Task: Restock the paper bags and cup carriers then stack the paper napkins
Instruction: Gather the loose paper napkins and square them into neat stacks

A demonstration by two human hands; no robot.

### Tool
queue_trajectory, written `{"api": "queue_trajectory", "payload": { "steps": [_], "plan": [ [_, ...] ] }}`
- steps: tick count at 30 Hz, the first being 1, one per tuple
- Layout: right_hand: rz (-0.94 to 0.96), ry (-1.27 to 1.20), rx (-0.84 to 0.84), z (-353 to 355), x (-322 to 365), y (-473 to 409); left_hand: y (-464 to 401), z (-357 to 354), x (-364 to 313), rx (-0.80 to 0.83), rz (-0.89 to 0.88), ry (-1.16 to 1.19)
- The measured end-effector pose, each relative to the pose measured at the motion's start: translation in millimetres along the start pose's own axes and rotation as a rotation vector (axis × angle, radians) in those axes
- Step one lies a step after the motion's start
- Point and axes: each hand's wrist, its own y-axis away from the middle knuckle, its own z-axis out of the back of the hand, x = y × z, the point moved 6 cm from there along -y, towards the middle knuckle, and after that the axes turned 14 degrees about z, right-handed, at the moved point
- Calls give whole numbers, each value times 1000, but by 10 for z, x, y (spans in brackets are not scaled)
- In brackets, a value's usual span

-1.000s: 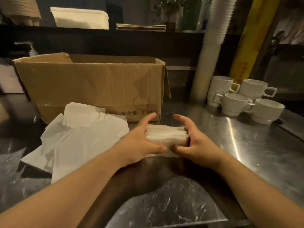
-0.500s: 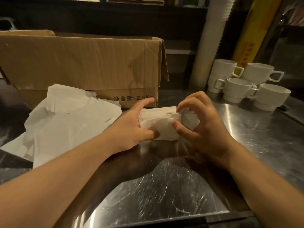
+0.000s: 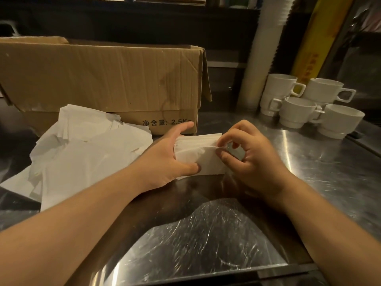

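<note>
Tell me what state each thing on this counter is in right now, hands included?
Napkin stack: squared, on the counter, held at both ends.
Left hand: grips the stack's left end.
Right hand: pinches its top right edge.
Loose napkins: scattered heap, unstacked.
Cardboard box: open, flaps up.
White cups: upright, some stacked.

head view looks forward and down, close over the steel counter [image 3: 309,162].

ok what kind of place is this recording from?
Likely a café or drinks counter, back-of-house: stainless steel counter, stacked white ceramic cups, a tall sleeve of disposable cups, and a cardboard box beside loose napkins.
</note>
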Motion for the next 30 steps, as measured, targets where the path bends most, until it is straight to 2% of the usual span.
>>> {"api": "queue_trajectory", "payload": {
  "steps": [7, 13, 17, 30],
  "plan": [
    [-24, -10, -47, 32, 20, 2, 11, -7, -17, -2, 10, -18],
    [-16, -2, -14, 18, 16, 8, 25, 9, -41, -51, -39, -51],
    [-8, 29, 9, 4, 12, 9, 7, -4, -15, -6, -25, -28],
    [-53, -55, -93, 87, -7, 24, 5, -7, -11, -11, -4, -41]
  ]
}}
